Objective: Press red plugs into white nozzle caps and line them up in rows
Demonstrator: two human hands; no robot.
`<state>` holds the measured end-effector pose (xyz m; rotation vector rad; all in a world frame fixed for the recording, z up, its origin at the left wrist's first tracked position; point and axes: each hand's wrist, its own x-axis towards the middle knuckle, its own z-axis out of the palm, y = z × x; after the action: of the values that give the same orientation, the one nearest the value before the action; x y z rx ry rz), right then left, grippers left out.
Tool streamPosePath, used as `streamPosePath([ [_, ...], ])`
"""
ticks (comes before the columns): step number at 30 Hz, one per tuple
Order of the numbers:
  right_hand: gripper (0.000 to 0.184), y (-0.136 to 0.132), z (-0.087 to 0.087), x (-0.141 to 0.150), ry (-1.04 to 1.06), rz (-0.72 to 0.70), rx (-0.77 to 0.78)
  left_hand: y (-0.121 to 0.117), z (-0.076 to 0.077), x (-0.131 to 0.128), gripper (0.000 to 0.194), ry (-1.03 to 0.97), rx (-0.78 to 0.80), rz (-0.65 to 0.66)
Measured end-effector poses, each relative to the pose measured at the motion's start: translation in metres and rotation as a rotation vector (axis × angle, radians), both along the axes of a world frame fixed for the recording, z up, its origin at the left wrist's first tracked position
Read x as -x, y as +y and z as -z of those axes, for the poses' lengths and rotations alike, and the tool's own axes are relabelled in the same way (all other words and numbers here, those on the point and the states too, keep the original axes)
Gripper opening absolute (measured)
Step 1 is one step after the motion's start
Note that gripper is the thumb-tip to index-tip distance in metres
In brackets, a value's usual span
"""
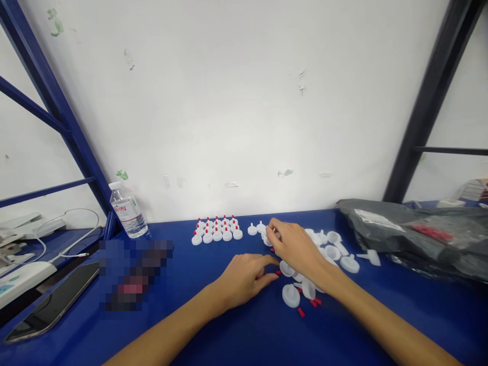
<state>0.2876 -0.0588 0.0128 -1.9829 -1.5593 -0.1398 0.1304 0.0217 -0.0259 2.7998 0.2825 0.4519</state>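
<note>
My right hand is closed at the fingertips on a white nozzle cap, partly hidden under the fingers. Two white nozzle caps without red tips stand just left of it. Below, my left hand rests low over the table, thumb and forefinger apart. A small red tip lies right at those fingertips. Loose white caps lie in a heap around and under my right forearm, with several red tips among them. Farther left, white caps with red tips stand upright in rows.
A water bottle stands at the back left against the wall. A phone and a white power strip lie at the left edge. A grey plastic bag covers the back right of the blue table.
</note>
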Motion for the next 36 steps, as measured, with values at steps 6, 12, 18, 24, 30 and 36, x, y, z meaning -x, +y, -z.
streamPosePath([
  [6,0.050,-0.0006,0.0013,0.0041,-0.126,0.066,0.093,0.0003,0.0028,-0.0004,0.023,-0.008,-0.010,0.087],
  [12,0.049,-0.0002,0.0031,0.0051,-0.173,0.067,0.094,0.0005,0.0075,-0.0032,0.021,-0.021,0.016,0.111],
  [18,0.049,-0.0004,0.0041,0.0038,-0.185,0.054,0.071,-0.0008,0.0054,-0.0024,0.016,-0.021,0.001,0.060],
  [24,0.049,-0.0003,0.0040,0.0040,-0.189,0.052,0.095,-0.0016,0.0042,-0.0029,0.014,-0.015,-0.009,0.057],
  [30,0.048,-0.0018,0.0025,0.0051,-0.177,0.046,0.090,-0.0029,0.0036,-0.0023,0.012,-0.022,0.001,0.048],
  [36,0.038,0.0001,0.0033,0.0021,-0.092,0.035,0.050,0.0009,-0.0016,-0.0033,0.012,-0.117,0.086,-0.078],
])
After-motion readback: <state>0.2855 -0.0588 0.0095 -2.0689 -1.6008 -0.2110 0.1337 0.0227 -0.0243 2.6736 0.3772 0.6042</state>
